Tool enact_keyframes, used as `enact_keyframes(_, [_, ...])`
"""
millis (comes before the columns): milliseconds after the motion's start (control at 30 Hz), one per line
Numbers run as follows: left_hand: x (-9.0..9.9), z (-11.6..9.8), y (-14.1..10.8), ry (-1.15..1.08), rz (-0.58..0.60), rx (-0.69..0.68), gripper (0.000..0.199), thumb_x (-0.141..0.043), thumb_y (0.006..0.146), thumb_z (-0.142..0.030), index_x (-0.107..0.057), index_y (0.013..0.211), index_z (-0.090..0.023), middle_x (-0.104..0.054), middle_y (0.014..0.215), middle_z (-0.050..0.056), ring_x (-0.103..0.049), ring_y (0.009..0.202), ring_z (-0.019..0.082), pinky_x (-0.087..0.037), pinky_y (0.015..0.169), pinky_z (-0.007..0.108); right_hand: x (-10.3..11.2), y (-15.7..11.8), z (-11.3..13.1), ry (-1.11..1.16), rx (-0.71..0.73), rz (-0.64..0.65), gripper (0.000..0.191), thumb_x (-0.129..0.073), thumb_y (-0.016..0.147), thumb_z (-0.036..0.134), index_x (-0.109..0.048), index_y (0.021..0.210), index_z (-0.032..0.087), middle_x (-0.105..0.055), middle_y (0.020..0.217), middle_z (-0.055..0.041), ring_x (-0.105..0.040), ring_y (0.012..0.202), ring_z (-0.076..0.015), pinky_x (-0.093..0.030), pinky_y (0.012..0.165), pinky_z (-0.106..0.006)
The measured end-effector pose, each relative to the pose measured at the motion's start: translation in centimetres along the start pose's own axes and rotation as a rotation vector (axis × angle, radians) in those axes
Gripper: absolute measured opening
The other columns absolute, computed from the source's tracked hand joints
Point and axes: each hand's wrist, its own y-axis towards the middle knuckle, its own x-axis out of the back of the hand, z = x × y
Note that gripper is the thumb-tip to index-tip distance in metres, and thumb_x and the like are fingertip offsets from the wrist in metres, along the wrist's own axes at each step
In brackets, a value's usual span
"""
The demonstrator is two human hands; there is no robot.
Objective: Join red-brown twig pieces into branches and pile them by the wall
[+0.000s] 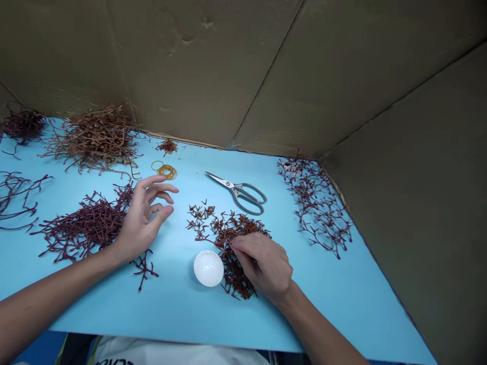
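Note:
My left hand is raised with fingers apart, holding nothing, beside a heap of dark purple-brown branching twigs. Over a pile of short reddish-brown twig pieces, my right hand pinches thumb and forefinger together. A thin brown twig runs leftward from its fingertips. Close by on the left stands a small white bowl, its inside looking bare. Scissors with grey-green handles lie slightly open behind the pile. One small branched twig rests below my left wrist.
Yellow rubber bands and a small heap of brown bits lie toward the back. A large tan-brown twig pile is at the back left. Spread branched twigs lie right. Cardboard walls bound the light-blue tabletop.

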Motion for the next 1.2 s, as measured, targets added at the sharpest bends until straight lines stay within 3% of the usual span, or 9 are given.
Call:
enact_keyframes(67, [0.1, 0.3, 0.1, -0.023, -0.021, 0.017, 0.034, -0.071, 0.103, -0.039, -0.054, 0.13, -0.026, -0.061, 0.068, -0.004, -0.059, 0.065, 0.014, -0.046, 0.06, 0.023, 0.0, 0.0, 0.0, -0.001, 0.005, 0.001, 0.02, -0.065, 0.096, 0.002, -0.069, 0.109, 0.017, -0.081, 0.085, -0.008, -0.076, 0.071, -0.018, -0.061, 0.064, -0.03])
enact_keyframes(133, [0.3, 0.6, 0.1, -0.051, -0.042, 0.046, 0.022, -0.065, 0.106, -0.044, -0.06, 0.113, -0.024, -0.046, 0.051, -0.009, -0.042, 0.047, 0.01, -0.038, 0.052, 0.023, 0.0, 0.1, 0.0, -0.001, -0.002, 0.003, 0.021, -0.064, 0.096, 0.003, -0.069, 0.11, 0.018, -0.081, 0.086, -0.0073, -0.076, 0.071, -0.0179, -0.062, 0.064, -0.03])
enact_keyframes(200, [0.6, 0.8, 0.0, -0.061, -0.029, 0.049, 0.032, -0.059, 0.108, -0.051, -0.063, 0.098, -0.021, -0.036, 0.045, -0.01, -0.032, 0.042, 0.01, -0.035, 0.05, 0.024, 0.1, 0.2, 0.1, -0.001, -0.011, -0.005, 0.024, -0.064, 0.096, 0.003, -0.069, 0.112, 0.021, -0.081, 0.086, -0.0056, -0.076, 0.071, -0.0175, -0.063, 0.065, -0.03])
enact_keyframes(300, [0.7, 0.6, 0.0, -0.016, 0.003, 0.04, 0.046, -0.051, 0.109, -0.058, -0.069, 0.1, -0.017, -0.038, 0.048, -0.008, -0.036, 0.046, 0.011, -0.04, 0.053, 0.027, 0.1, 0.2, 0.1, -0.006, -0.009, -0.005, 0.026, -0.065, 0.095, 0.004, -0.069, 0.113, 0.022, -0.082, 0.086, -0.0048, -0.076, 0.069, -0.0174, -0.063, 0.064, -0.03])
enact_keyframes(433, [0.2, -0.1, 0.1, 0.06, -0.007, 0.06, 0.035, -0.072, 0.101, -0.042, -0.062, 0.128, -0.021, -0.063, 0.067, -0.003, -0.054, 0.061, 0.013, -0.041, 0.056, 0.023, 0.2, 0.3, 0.1, -0.001, -0.008, 0.0, 0.024, -0.064, 0.096, 0.004, -0.069, 0.112, 0.021, -0.082, 0.085, -0.0052, -0.076, 0.068, -0.0173, -0.062, 0.063, -0.029])
enact_keyframes(567, [0.2, -0.4, -0.2, 0.014, -0.016, 0.088, 0.024, -0.067, 0.104, -0.045, -0.065, 0.107, -0.022, -0.041, 0.046, -0.01, -0.033, 0.04, 0.009, -0.022, 0.043, 0.021, 0.4, 0.2, 0.0, -0.011, -0.02, 0.008, 0.026, -0.064, 0.096, 0.004, -0.07, 0.113, 0.023, -0.082, 0.086, -0.0047, -0.078, 0.07, -0.0172, -0.063, 0.064, -0.029])
enact_keyframes(767, [1.0, 0.1, -0.6, 0.114, 0.223, -0.092, 0.073, -0.03, 0.109, -0.071, -0.08, 0.102, -0.017, -0.03, 0.046, -0.006, -0.023, 0.043, 0.012, -0.017, 0.046, 0.028, 0.4, 0.5, 0.3, -0.035, 0.02, -0.008, 0.022, -0.064, 0.097, 0.003, -0.07, 0.11, 0.02, -0.082, 0.084, -0.0068, -0.077, 0.068, -0.0174, -0.063, 0.061, -0.029])
enact_keyframes(967, [0.5, -0.7, -0.6, 0.359, 0.239, -0.235, 0.021, -0.068, 0.101, -0.037, -0.079, 0.106, -0.02, -0.07, 0.074, 0.002, -0.056, 0.057, 0.013, -0.044, 0.056, 0.026, 0.8, -0.4, 1.2, -0.026, 0.003, -0.002, 0.035, -0.066, 0.096, 0.003, -0.074, 0.123, 0.023, -0.085, 0.093, -0.0053, -0.081, 0.076, -0.0179, -0.068, 0.066, -0.028])
enact_keyframes(1200, [-0.2, -0.8, -1.1, 0.263, 0.395, -0.317, 0.014, -0.074, 0.099, -0.023, -0.079, 0.111, -0.021, -0.082, 0.09, 0.007, -0.068, 0.066, 0.014, -0.049, 0.053, 0.025, 1.4, -1.8, 0.8, -0.053, -0.014, 0.07, 0.053, -0.074, 0.092, 0.001, -0.072, 0.139, 0.026, -0.085, 0.111, -0.0049, -0.082, 0.089, -0.018, -0.068, 0.075, -0.027])
